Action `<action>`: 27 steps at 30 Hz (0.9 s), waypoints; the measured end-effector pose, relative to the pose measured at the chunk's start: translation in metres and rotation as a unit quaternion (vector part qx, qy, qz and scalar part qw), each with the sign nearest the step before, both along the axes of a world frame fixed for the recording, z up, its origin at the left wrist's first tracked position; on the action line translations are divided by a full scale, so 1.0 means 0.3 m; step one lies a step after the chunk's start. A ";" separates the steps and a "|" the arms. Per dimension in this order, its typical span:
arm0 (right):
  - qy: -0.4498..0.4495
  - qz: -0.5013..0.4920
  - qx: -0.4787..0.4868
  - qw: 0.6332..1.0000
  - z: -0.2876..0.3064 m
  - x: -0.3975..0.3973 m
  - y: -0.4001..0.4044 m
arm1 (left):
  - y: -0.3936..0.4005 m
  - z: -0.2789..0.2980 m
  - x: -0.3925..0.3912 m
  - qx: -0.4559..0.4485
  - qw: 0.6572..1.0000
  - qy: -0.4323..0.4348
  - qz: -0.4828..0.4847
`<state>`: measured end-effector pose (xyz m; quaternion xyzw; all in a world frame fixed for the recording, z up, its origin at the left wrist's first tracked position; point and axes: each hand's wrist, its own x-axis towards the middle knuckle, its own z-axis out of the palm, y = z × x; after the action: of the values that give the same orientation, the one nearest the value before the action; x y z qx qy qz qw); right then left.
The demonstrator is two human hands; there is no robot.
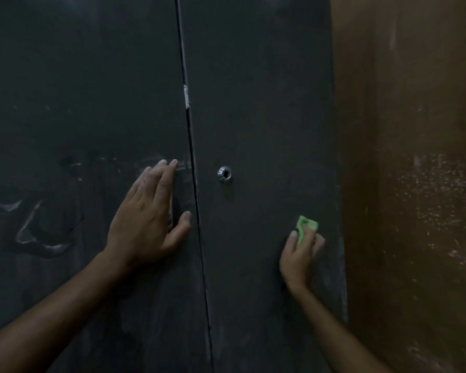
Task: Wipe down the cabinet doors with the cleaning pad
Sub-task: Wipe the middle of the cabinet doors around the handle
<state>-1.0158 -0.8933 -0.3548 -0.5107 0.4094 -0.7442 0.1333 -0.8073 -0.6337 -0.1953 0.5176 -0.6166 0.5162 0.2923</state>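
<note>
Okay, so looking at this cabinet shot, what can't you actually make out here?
All in the head view:
- Cleaning pad: mostly covered by the right hand gripping it; its full shape is hidden.
- Left door and right door: tops and bottoms cut off by the frame edges.
- Metal ring on the right door: too small and dim to tell lock from pull.
- Door under the left hand: hidden by the flat palm.
- Remaining dirt: dim light blurs it.
</note>
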 end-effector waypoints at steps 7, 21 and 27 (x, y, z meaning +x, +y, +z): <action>0.047 0.021 -0.008 0.999 -0.202 -0.030 0.063 | 0.001 -0.001 0.009 0.002 1.000 0.001 -0.007; -0.035 0.348 0.070 0.934 0.082 -0.176 0.390 | 0.078 -0.048 -0.089 0.023 0.997 0.063 -0.044; 0.005 0.434 -0.018 0.901 0.133 -0.138 0.611 | 0.184 -0.238 -0.289 0.152 0.961 0.202 -0.114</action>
<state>-1.0570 -0.7100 -0.3151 -0.6438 0.1344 -0.6172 0.4319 -0.8939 -0.5785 -0.2668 0.5758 -0.6710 0.2643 0.3852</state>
